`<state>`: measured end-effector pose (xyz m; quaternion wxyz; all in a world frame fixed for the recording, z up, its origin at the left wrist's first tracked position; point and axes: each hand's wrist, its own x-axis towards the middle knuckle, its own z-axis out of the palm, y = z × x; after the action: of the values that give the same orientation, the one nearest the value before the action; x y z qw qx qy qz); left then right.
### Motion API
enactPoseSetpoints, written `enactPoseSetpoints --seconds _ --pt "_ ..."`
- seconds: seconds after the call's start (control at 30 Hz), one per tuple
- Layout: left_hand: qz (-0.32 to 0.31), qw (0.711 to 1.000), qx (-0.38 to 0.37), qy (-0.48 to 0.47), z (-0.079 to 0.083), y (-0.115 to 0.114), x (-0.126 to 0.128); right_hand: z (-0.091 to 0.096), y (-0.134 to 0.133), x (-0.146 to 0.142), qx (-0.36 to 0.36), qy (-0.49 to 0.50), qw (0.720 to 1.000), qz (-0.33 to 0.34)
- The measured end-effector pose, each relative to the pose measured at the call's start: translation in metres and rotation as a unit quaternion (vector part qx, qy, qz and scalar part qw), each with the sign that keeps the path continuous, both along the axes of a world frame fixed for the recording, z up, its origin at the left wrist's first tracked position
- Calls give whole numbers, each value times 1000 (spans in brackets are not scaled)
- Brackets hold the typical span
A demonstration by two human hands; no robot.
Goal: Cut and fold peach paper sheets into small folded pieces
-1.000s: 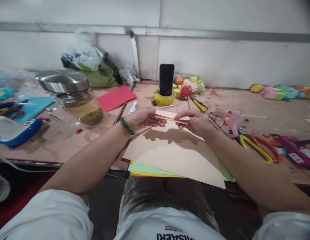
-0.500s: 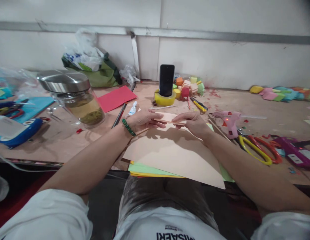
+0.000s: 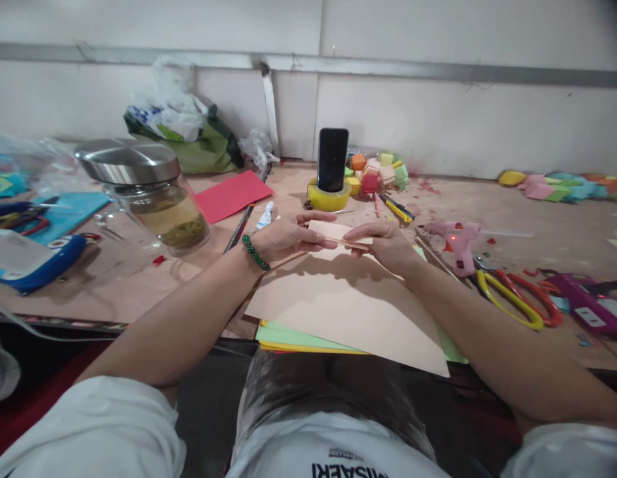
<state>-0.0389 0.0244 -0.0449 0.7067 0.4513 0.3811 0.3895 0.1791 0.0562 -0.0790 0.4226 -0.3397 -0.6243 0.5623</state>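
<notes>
Both of my hands hold one small peach paper strip (image 3: 333,232) just above the table. My left hand (image 3: 288,236), with a green bead bracelet at the wrist, pinches its left end. My right hand (image 3: 382,243) pinches its right end, fingers closed on the edge. Under the hands lies a large peach paper sheet (image 3: 348,309) on top of green and yellow sheets (image 3: 293,340) at the table's near edge.
A glass jar with a steel lid (image 3: 151,196) stands at the left. A phone (image 3: 333,159) leans in a yellow tape roll (image 3: 329,197). A pink glue gun (image 3: 457,242), scissors (image 3: 515,299), a red sheet (image 3: 231,194) and coloured foam cubes (image 3: 380,171) lie around.
The hands have shifted the strip slightly and folded it flatter; the left thumb now lies over its top. Nothing else has moved.
</notes>
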Motion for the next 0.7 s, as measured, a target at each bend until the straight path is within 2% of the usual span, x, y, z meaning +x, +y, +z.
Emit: enactPoseSetpoints --seconds 0.17,0.43,0.7 --pt "-5 1000 -18 10 0 2 -3 -1 3 1 -33 15 999 12" --pt "-10 1000 8 26 2 2 -2 4 2 3 -72 23 997 19" --pt "-21 1000 -3 4 1 4 -3 4 3 5 -57 11 997 45"
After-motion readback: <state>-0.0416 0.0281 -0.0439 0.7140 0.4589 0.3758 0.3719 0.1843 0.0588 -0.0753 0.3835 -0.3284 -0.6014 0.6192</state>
